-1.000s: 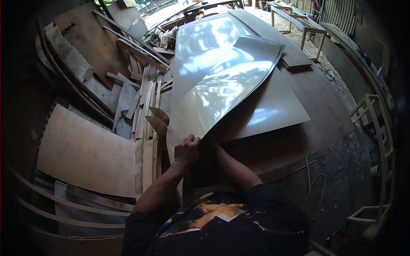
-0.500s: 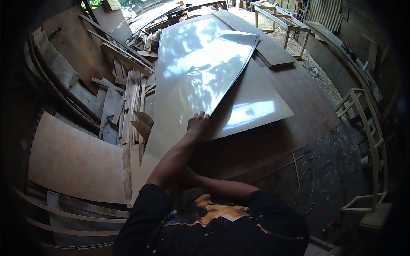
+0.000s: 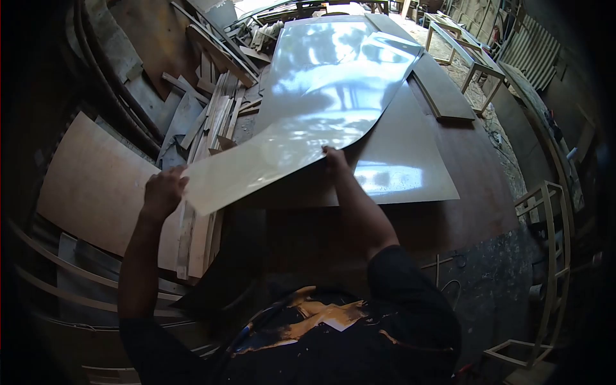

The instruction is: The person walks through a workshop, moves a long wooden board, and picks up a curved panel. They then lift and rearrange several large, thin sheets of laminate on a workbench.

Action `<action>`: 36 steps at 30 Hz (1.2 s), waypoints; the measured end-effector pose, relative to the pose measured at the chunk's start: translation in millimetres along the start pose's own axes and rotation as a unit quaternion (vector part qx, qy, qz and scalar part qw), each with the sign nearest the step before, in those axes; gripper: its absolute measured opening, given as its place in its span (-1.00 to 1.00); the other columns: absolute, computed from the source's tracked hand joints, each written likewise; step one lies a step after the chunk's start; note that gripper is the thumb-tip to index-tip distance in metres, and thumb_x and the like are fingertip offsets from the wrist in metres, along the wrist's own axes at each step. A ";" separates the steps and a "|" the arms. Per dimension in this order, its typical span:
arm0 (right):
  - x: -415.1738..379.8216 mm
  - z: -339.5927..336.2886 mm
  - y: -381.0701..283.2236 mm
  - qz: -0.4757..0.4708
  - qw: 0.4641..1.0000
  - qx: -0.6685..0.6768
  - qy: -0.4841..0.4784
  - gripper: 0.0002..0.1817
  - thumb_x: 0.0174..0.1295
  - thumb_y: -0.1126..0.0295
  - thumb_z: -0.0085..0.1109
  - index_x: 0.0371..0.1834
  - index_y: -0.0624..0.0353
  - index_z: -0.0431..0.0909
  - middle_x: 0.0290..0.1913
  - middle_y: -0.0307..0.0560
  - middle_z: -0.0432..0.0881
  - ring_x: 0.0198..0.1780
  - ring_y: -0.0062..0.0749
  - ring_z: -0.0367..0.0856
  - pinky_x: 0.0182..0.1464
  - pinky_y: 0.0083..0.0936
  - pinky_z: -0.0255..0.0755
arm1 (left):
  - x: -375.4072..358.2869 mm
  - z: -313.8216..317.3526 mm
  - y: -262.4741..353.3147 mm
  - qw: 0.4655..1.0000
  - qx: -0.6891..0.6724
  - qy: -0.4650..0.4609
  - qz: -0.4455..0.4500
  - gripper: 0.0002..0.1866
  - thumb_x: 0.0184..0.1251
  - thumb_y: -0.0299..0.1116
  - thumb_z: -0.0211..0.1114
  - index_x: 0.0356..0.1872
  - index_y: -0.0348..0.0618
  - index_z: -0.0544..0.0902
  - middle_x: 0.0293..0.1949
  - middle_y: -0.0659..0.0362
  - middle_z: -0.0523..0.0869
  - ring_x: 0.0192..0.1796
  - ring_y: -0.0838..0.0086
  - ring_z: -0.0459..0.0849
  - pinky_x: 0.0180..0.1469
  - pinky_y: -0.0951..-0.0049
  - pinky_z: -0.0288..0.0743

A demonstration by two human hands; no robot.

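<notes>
A large, thin, glossy laminate sheet (image 3: 282, 151) stretches away from me, its near part lifted and curved. At its near left corner, my left hand (image 3: 165, 192) is closed on the edge. My right hand (image 3: 333, 159) pinches the near right edge, farther along. Beneath the raised part lies a second glossy sheet (image 3: 404, 144), partly covered by the first. Both rest over a wide brown board (image 3: 475, 173). The underside of the lifted sheet is mostly hidden from me.
Wood strips (image 3: 218, 115) are piled along the left, beside a curved plywood panel (image 3: 102, 186). A flat board (image 3: 443, 96) lies at the far right of the brown board. Wooden frames (image 3: 552, 256) stand on the right, and a wooden stand (image 3: 478, 64) is behind.
My left hand has gone from the sheet's right edge to its near left corner. My right hand, hidden before under the left arm, now grips the right edge. The near end has risen.
</notes>
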State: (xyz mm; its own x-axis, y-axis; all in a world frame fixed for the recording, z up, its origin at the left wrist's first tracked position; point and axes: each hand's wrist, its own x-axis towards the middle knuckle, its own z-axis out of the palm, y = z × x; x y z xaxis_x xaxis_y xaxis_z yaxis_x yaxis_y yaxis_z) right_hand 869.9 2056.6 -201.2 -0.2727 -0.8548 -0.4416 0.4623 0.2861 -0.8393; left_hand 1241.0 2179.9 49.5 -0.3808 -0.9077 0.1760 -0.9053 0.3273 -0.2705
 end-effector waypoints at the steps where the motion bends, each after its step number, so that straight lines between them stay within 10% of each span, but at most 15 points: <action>1: 46.1 -14.8 2.7 -0.071 0.997 0.039 0.015 -0.67 0.01 0.29 0.16 -0.24 0.32 0.47 -0.28 -0.02 0.48 -0.28 -0.37 0.37 -0.20 -0.39 0.28 | -14.0 -15.6 -10.2 0.999 0.017 -0.017 -0.045 -0.66 0.13 -0.27 0.10 -0.03 -0.06 0.45 -0.22 0.08 0.58 -0.19 0.22 0.56 -0.10 0.27 0.36; 7: 44.7 -96.3 -32.8 -0.136 0.979 -0.018 0.152 -0.62 0.07 0.39 0.02 -0.04 0.25 0.24 -0.30 -0.02 0.43 -0.27 -0.28 0.48 -0.31 -0.37 0.49 | -89.0 -23.4 -72.9 0.966 -0.079 0.063 -0.237 -0.69 0.20 -0.25 0.06 -0.04 -0.07 0.46 -0.35 0.07 0.58 -0.27 0.21 0.56 -0.23 0.27 0.40; 12: -34.1 -147.7 -26.8 -0.178 0.977 0.092 0.077 -0.67 0.13 0.41 -0.10 -0.02 0.19 0.25 -0.20 -0.01 0.40 -0.29 -0.32 0.48 -0.31 -0.45 0.46 | -117.6 75.3 -67.5 0.932 -0.182 -0.039 -0.310 -0.69 0.16 -0.22 0.11 -0.07 -0.03 0.49 -0.30 0.03 0.61 -0.24 0.19 0.58 -0.21 0.27 0.42; 25: -182.1 -149.1 78.8 -0.108 0.993 -0.038 0.020 -0.79 0.15 0.40 0.02 -0.16 0.21 0.42 -0.47 -0.22 0.48 -0.53 -0.59 0.44 -0.48 -0.66 0.37 | 31.1 270.0 -5.7 0.924 -0.347 -0.074 -0.147 -0.56 0.15 -0.11 0.10 0.03 -0.07 0.42 -0.01 0.05 0.48 0.07 0.23 0.44 0.08 0.33 0.31; 29: -209.6 -96.6 115.2 -0.089 0.978 -0.167 -0.084 -0.56 0.02 0.39 0.22 -0.01 0.23 0.37 -0.33 -0.17 0.51 -0.38 -0.60 0.48 -0.36 -0.68 0.40 | 74.8 326.5 -24.5 0.947 -0.311 -0.046 -0.072 -0.35 0.03 0.03 0.19 0.16 0.01 0.28 0.16 0.04 0.29 0.20 0.16 0.26 0.18 0.26 0.19; 32: -215.0 -62.7 133.3 -0.151 0.943 -0.295 -0.014 -0.39 -0.11 0.36 0.34 0.06 0.24 0.34 -0.30 -0.11 0.54 -0.30 -0.55 0.53 -0.25 -0.60 0.45 | 95.8 349.4 -28.7 0.959 -0.256 -0.117 -0.018 0.01 -0.29 0.11 0.39 0.27 0.14 0.05 0.26 -0.06 0.01 0.26 -0.04 0.02 0.24 0.10 0.06; 36: -209.5 -29.4 144.1 -0.218 0.924 -0.302 0.085 -0.47 -0.16 0.41 0.35 -0.05 0.26 0.42 -0.40 -0.11 0.57 -0.41 -0.53 0.55 -0.30 -0.59 0.48 | 113.5 361.4 -32.3 0.961 -0.254 -0.105 0.020 -0.08 -0.30 -0.09 0.45 0.21 0.06 0.18 0.24 -0.07 0.09 0.23 -0.01 0.12 0.24 0.18 0.10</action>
State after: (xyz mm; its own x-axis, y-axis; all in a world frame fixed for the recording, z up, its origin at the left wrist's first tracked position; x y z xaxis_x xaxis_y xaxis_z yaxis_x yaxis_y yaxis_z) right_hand 968.9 2289.6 -239.0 -0.4750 -0.8798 -0.0202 -0.2638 0.1643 -0.9505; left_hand 1294.9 1971.5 -263.9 -0.4198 -0.9070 -0.0337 -0.8857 0.4012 0.2334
